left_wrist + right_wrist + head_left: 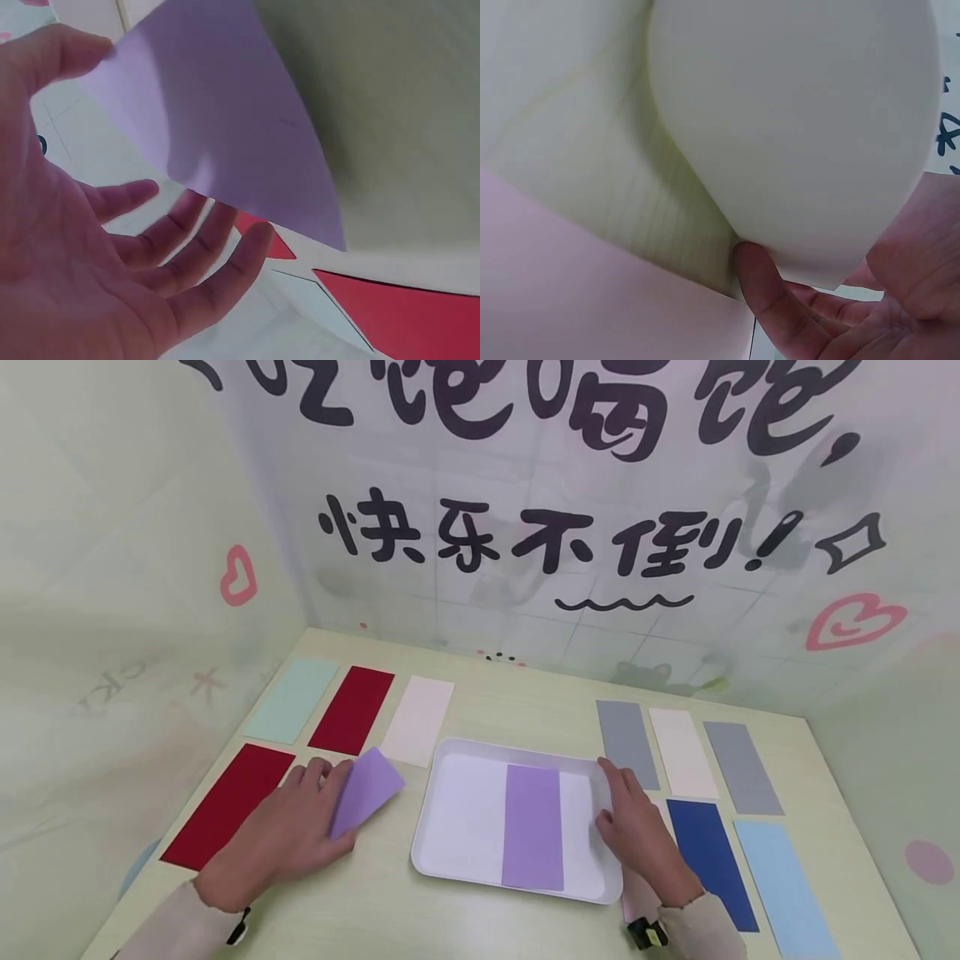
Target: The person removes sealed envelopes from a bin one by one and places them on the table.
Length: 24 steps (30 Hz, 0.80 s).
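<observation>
My left hand (296, 822) pinches a purple card (365, 792) along its edge, above the table left of the tray. In the left wrist view, the thumb is on one side of the purple card (225, 97) and the fingertips meet its lower edge. A second purple card (532, 827) lies upright across the white tray (465, 814), right of its middle. At the tray's right side, my right hand (637, 835) grips the rim. The right wrist view has its fingers (761, 289) against the tray's pale outer wall (795, 135).
Left of the tray lie a mint card (292, 700), two red cards (351, 710) and a pale pink one (418, 718). Grey (742, 767), pink (682, 752), dark blue (711, 860) and light blue (783, 885) cards lie at the right. Printed cloth walls (480, 585) enclose the table.
</observation>
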### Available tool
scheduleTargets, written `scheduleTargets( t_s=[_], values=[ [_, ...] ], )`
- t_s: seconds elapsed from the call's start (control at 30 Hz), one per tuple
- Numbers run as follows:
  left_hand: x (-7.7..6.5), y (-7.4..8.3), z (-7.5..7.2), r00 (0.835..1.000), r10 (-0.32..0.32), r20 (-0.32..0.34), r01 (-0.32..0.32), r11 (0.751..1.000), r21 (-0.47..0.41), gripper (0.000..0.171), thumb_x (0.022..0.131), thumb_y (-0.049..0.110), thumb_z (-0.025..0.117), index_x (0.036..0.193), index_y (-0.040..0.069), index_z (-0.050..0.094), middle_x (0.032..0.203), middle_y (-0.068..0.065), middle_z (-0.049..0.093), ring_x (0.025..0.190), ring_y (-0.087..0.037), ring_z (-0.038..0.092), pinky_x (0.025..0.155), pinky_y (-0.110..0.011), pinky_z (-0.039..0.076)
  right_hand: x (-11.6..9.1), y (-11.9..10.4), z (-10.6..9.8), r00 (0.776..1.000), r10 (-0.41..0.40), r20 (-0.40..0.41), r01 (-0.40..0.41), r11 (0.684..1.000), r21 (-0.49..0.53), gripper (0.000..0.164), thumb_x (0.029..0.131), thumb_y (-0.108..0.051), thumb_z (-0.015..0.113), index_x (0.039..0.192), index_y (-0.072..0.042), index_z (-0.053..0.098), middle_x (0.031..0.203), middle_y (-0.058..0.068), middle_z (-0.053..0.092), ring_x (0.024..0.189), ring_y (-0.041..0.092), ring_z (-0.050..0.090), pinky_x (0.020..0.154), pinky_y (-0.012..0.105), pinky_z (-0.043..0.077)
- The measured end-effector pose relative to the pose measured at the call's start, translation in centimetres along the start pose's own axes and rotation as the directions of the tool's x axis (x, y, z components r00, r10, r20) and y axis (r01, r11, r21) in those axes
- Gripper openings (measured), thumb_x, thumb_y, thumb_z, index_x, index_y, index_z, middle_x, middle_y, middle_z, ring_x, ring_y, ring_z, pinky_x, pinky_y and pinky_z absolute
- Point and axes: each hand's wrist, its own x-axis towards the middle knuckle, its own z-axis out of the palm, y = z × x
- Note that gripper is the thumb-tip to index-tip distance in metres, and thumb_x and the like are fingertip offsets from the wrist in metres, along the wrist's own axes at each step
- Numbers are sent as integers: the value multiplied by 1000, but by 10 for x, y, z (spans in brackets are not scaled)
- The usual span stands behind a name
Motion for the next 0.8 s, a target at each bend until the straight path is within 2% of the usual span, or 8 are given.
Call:
scheduleTargets(
  t_s=[0.23, 0.4, 0.6, 0.8],
  values=[
    [-12, 1, 7, 995, -94, 16, 93, 995, 47, 77, 77, 40, 70, 132, -8, 45, 112, -27, 51, 93, -39, 52, 60, -44, 54, 0, -1, -1, 1000, -1, -5, 1, 1000, 8, 72, 85, -1, 67, 149, -2, 34, 124, 20, 50, 77, 21, 56, 59, 29, 49],
    [-18, 1, 12, 989, -146, 0, 145, 988, 47, 76, 77, 39, 71, 129, -11, 46, 104, -28, 51, 87, -40, 51, 55, -44, 52, 0, -1, 0, 1000, 14, 6, -14, 1000, 17, 72, 86, -1, 66, 149, -3, 33, 125, 20, 50, 78, 22, 56, 60, 29, 50],
    [-21, 0, 15, 979, -203, -20, 204, 978, 46, 79, 78, 41, 69, 128, -14, 43, 101, -31, 48, 82, -42, 50, 49, -44, 50, 0, -1, -1, 1000, 19, 10, -20, 1000, 22, 72, 86, -1, 66, 150, -3, 33, 125, 20, 50, 78, 22, 57, 61, 29, 51],
    [-20, -5, 19, 972, -229, -49, 231, 971, 60, 82, 76, 43, 71, 125, -16, 43, 97, -31, 46, 76, -40, 50, 46, -43, 51, 0, -1, 0, 1000, 25, 10, -25, 999, 23, 72, 86, -2, 67, 150, -3, 33, 126, 19, 50, 79, 22, 57, 62, 30, 52]
  ],
)
